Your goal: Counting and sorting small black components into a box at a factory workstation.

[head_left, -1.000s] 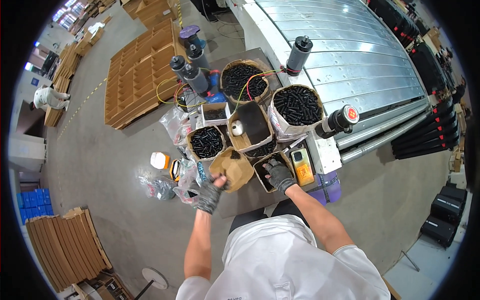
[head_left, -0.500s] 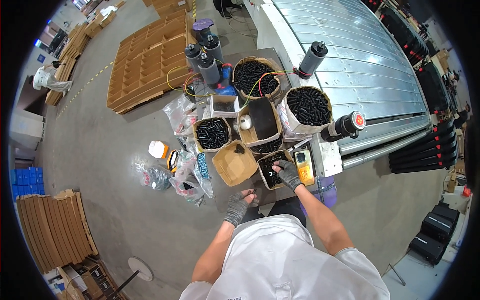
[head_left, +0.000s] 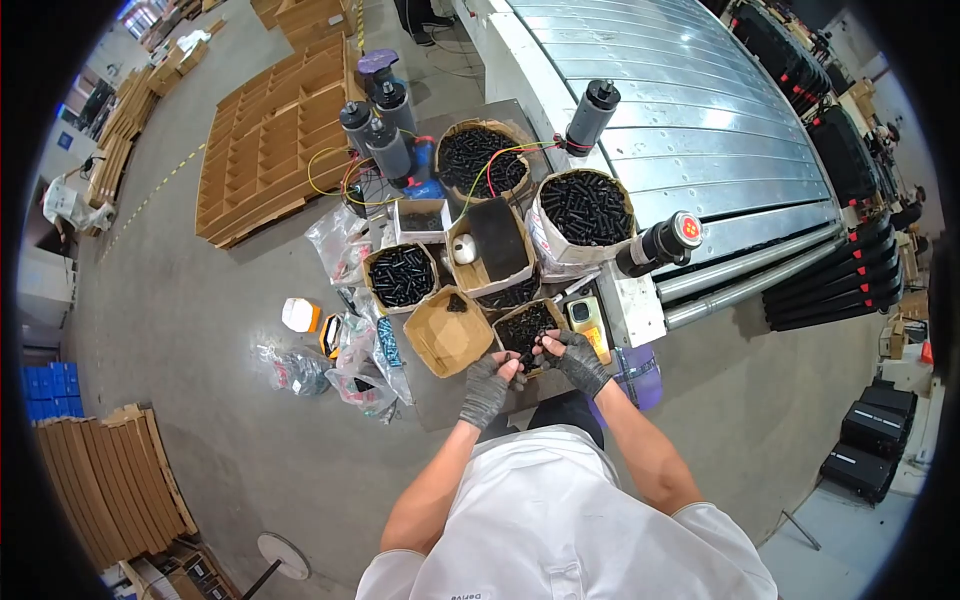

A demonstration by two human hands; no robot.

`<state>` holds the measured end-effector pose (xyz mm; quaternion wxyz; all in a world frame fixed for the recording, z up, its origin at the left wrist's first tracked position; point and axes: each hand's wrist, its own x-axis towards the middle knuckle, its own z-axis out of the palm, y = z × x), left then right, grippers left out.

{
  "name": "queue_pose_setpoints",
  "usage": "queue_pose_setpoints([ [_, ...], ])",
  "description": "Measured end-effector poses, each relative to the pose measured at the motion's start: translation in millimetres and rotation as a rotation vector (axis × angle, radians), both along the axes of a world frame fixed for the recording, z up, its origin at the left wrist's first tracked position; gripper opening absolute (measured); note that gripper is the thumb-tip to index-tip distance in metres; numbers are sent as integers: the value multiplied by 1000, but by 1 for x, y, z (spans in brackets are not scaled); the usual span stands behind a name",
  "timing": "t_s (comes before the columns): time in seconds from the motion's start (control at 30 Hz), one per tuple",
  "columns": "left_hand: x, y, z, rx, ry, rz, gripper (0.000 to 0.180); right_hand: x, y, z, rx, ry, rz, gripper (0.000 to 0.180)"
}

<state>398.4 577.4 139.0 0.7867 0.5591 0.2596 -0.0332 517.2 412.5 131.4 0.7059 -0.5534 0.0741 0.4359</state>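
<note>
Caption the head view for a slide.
Both gloved hands, left hand and right hand, meet over a small cardboard box of black parts among other boxes.

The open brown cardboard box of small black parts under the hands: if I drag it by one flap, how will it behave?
The open brown cardboard box of small black parts looks well filled, so probably heavy for its size. Its flaps look soft and splayed, so one would likely bend or tear before the box slides. The loose parts may shift and spill if it tips toward the gloved left hand.

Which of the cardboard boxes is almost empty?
The open cardboard box just left of the gloved left hand. It shows bare brown bottom with only a few black pieces, while the boxes around it are filled with black parts.
</note>
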Motion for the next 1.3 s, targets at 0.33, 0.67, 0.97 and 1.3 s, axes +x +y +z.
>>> queue_pose_setpoints([
  [0.33,9,-13,-3,308,-35,-55,23,-17,8,6,209,234,-194,20],
  [0.67,15,-13,5,536,-19,-94,19,-31,19,15,121,-6,-202,19],
  [0.97,8,-4,-23,-472,-41,102,19,-36,17,26,71,-165,-131,22],
  [1.3,11,-3,-3,-216,-42,25,20,-29,15,49,-177,-349,8,25],
])
